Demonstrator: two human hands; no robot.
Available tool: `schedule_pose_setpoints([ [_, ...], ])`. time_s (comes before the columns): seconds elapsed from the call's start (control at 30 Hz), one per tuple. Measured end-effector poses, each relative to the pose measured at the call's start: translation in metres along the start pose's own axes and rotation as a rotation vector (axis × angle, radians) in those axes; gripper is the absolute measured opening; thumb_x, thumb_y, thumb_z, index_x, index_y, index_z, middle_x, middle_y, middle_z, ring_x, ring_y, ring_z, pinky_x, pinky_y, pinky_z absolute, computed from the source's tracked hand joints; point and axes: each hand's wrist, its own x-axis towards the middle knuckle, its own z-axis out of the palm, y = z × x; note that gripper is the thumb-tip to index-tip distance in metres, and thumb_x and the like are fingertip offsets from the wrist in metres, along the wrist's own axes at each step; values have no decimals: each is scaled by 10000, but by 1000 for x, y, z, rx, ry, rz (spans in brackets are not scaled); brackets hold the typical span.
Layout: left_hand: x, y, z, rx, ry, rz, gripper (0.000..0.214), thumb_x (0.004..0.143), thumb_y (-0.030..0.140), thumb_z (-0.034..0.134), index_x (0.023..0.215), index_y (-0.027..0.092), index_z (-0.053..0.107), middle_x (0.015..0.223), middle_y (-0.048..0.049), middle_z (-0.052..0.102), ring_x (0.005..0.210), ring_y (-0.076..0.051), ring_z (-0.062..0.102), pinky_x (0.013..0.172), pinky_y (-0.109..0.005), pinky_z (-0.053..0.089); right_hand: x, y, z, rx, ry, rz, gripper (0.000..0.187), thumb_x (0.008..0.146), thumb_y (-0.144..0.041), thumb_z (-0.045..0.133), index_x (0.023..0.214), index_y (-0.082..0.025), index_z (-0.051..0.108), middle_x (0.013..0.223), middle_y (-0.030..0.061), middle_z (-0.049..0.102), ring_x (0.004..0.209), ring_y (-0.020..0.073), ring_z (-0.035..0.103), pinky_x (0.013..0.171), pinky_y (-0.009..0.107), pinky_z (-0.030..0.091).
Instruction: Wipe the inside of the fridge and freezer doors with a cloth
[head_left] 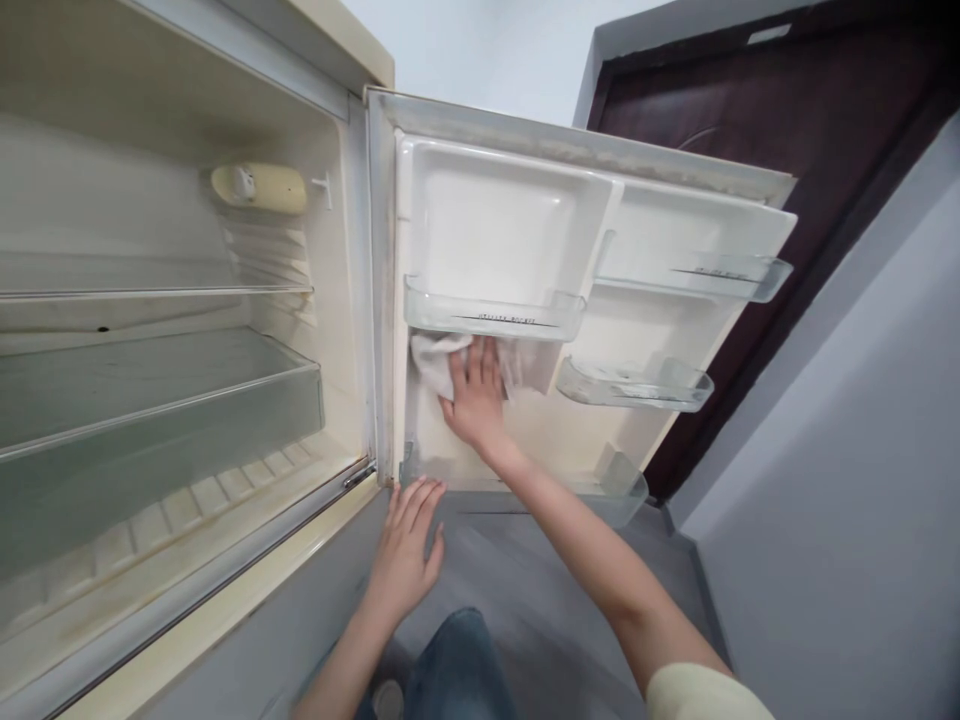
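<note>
A white cloth [431,362] lies against the inside of the fridge door [487,235], just below the upper-left door shelf [495,318]. My right hand [478,395] presses it to the panel with fingers stretched upward, and part of the cloth is hidden behind them. Lower down, my left hand [409,545] has its fingertips at the door's bottom corner by the hinge [360,473]. Its fingers are extended with the thumb apart, and nothing shows in it.
The open fridge compartment [337,200] is at left, with a glass shelf [150,292] and a clear drawer [165,440]. More clear bins hang on the door, including a middle-right bin [637,385] and a bottom bin [615,495]. A dark door [712,110] stands behind; a grey wall [847,470] is at right.
</note>
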Motion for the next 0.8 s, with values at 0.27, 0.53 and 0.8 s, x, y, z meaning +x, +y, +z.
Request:
schedule_pose_setpoints([
  [0.27,1,1,-3,-9,-13,-3,523,899,169,355,1401,286,270,1426,-16,489,1405,-178,306,1196,-586,246,-35,13,32,54,-277,-499,515,839,-265,593,1317,-93,509,1511,163,328,1461,310,12,1119,479,244],
  [0.53,1,-3,2,5,19,16,525,895,165,363,1400,280,279,1427,-14,492,1405,-175,301,1199,-565,244,-60,43,37,107,-547,-827,426,910,-157,443,1326,-177,532,1500,40,377,1439,209,205,1119,383,271],
  [0.8,1,-5,-3,35,18,38,539,885,144,363,1402,271,285,1423,-29,499,1396,-191,331,1185,-565,279,-50,71,15,158,-595,-876,551,886,-85,401,1418,-230,425,1500,14,373,1406,151,284,1109,342,282],
])
